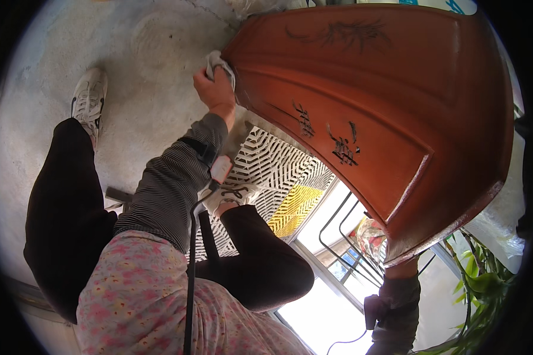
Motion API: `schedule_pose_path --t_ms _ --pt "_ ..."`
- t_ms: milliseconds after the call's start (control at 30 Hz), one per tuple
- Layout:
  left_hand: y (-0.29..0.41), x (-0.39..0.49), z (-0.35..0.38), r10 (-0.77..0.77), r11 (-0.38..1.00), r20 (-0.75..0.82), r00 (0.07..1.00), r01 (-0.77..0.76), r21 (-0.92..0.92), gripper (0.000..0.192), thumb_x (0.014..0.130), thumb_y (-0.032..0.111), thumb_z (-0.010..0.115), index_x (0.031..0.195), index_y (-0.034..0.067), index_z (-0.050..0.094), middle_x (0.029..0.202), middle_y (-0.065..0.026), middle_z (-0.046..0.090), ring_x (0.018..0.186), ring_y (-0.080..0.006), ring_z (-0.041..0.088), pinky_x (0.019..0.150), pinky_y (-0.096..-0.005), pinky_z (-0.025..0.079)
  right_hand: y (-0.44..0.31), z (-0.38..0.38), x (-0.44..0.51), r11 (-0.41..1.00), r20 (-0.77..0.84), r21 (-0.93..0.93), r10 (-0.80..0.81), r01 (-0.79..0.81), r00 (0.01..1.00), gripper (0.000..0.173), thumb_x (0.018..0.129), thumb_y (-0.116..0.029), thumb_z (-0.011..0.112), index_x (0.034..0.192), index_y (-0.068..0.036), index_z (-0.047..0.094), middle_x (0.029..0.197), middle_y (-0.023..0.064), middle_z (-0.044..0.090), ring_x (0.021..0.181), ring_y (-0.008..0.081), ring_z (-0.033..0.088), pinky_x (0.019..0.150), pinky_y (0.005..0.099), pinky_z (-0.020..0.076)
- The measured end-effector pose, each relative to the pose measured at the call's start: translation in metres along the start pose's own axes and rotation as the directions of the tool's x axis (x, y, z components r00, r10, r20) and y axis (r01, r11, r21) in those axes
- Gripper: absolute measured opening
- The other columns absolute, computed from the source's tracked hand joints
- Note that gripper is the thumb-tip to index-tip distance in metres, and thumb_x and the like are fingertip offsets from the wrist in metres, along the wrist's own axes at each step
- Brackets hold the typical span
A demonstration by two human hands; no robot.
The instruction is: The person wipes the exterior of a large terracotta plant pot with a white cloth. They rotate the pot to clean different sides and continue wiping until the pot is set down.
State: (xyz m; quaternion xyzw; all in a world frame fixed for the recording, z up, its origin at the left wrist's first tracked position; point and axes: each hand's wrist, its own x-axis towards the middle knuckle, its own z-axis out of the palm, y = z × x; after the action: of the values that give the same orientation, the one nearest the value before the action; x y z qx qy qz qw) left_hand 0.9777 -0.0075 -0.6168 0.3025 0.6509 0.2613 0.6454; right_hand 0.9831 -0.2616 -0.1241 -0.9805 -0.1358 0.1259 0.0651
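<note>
A large reddish-brown angular planter [382,102], apparently clay, is tilted before me. Dark brushlike writing and a dark plant drawing [348,34] mark its sides, and its edges look pale and worn. My left hand [215,91] grips a crumpled whitish cloth [214,62] against the planter's narrow left end. At the planter's lower right rim [448,237] is my right hand [402,269]. Only its wrist side shows; the fingers are hidden behind the rim, so their grip cannot be made out.
A white and yellow plastic lattice mat [271,173] lies on the concrete floor [151,57] under my right shoe [231,195]. A black metal-bar frame [351,239] stands beyond the planter. Green leafy stems [477,279] and clear plastic sheeting [497,230] are at the right.
</note>
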Motion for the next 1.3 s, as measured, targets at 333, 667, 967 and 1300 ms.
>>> schedule_pose_path --t_ms 333,667,967,1300 --pt "-0.009 -0.104 -0.025 -0.077 0.970 0.387 0.919 -0.020 0.241 0.027 0.097 0.019 0.054 0.111 -0.005 0.054 0.108 -0.0282 0.057 0.102 -0.0457 0.055 0.091 -0.0499 0.044 -0.007 0.016 0.011 0.679 -0.002 0.657 0.437 -0.329 0.900 0.042 0.098 -0.013 0.062 0.137 -0.002 0.052 0.135 0.0225 0.055 0.122 0.0397 0.056 0.106 0.0484 0.0445" --pt "-0.013 0.000 -0.010 0.030 0.993 0.188 0.982 -0.050 0.103 0.037 0.090 0.019 0.063 0.118 -0.003 0.054 0.121 -0.0247 0.052 0.112 -0.0413 0.051 0.098 -0.0470 0.041 -0.024 0.023 0.027 0.643 0.005 0.676 0.485 -0.361 0.874 0.042 0.099 -0.015 0.060 0.138 -0.002 0.051 0.135 0.0215 0.055 0.122 0.0380 0.056 0.106 0.0472 0.0447" --pt "-0.032 -0.094 -0.036 -0.088 0.921 0.586 0.805 -0.158 0.356 0.037 0.084 0.003 0.058 0.119 -0.001 0.048 0.120 -0.0280 0.046 0.109 -0.0473 0.047 0.098 -0.0501 0.041 -0.030 0.029 0.035 0.639 0.004 0.678 0.491 -0.364 0.871 0.042 0.100 -0.017 0.058 0.139 -0.002 0.051 0.135 0.0206 0.055 0.122 0.0365 0.056 0.106 0.0460 0.0448" --pt "-0.056 -0.010 -0.029 -0.260 0.945 0.452 0.853 0.130 0.299 0.045 0.082 0.007 0.065 0.123 -0.006 0.051 0.118 -0.0310 0.060 0.105 -0.0486 0.061 0.089 -0.0527 0.049 -0.030 0.030 0.038 0.626 0.005 0.689 0.499 -0.365 0.867 0.043 0.101 -0.020 0.056 0.139 -0.002 0.049 0.135 0.0197 0.055 0.122 0.0348 0.056 0.107 0.0448 0.0450"
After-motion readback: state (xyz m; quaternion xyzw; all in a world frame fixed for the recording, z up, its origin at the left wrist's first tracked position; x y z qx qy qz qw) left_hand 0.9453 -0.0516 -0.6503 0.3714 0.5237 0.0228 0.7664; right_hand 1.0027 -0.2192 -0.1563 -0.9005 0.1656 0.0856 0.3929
